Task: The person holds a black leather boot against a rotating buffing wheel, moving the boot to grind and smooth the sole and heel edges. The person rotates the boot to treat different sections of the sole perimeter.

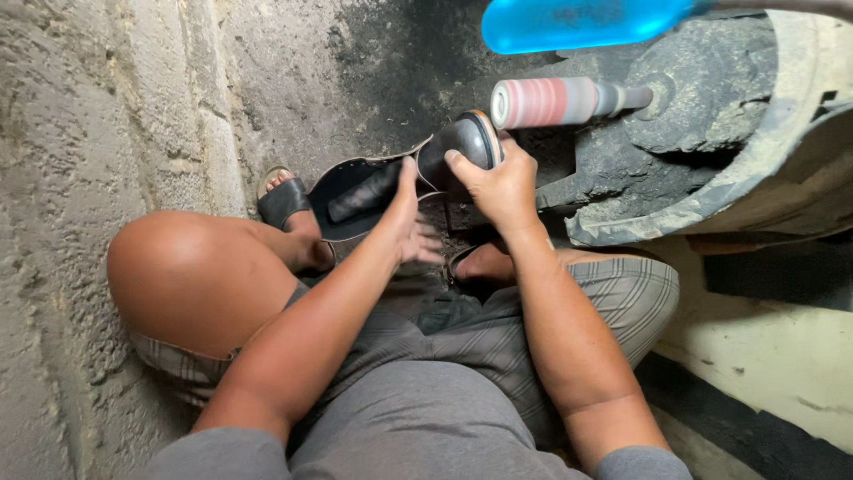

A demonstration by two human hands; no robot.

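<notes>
A black shoe upper on a last (391, 178) is held in front of me, its toe end with a tan-edged sole (475, 138) pointing toward a pink-and-white sanding drum (544, 102). My right hand (498, 182) grips the toe end just below the drum. My left hand (413, 227) steadies the shoe from underneath near its middle, with the thumb up against the upper. The toe sits close to the drum's end; whether they touch I cannot tell.
The drum juts from a dusty grey machine housing (711, 98) at the right. A blue translucent object (577, 22) hangs above it. My bare knee (191, 271) and a sandalled foot (284, 200) rest against a rough concrete wall (80, 133).
</notes>
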